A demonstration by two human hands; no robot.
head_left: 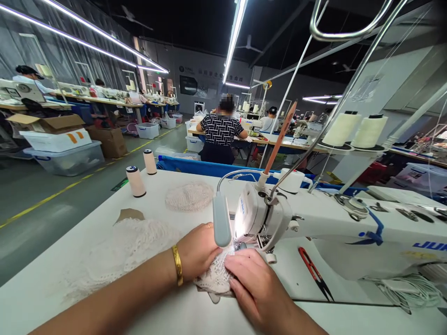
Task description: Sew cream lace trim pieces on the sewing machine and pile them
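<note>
A piece of whitish lace (217,274) lies under the head of a sewing machine (260,209), in the light of its lamp. My left hand (197,251), with a gold bangle at the wrist, grips the lace from the left; its fingertips are partly hidden behind the grey lamp head (221,221). From the right, my right hand (254,284) holds the same lace, fingers close together on top and thumb near its lower edge. The needle area is mostly hidden by the lamp and machine head. A flat brownish piece shows beneath the lace.
More lace (118,251) is spread to the left, with a folded lace piece (189,196) behind. Two thread cones (135,181) stand at the far left edge. Red-handled thread snips (314,272) lie beneath the machine arm. A co-worker (223,132) sits ahead.
</note>
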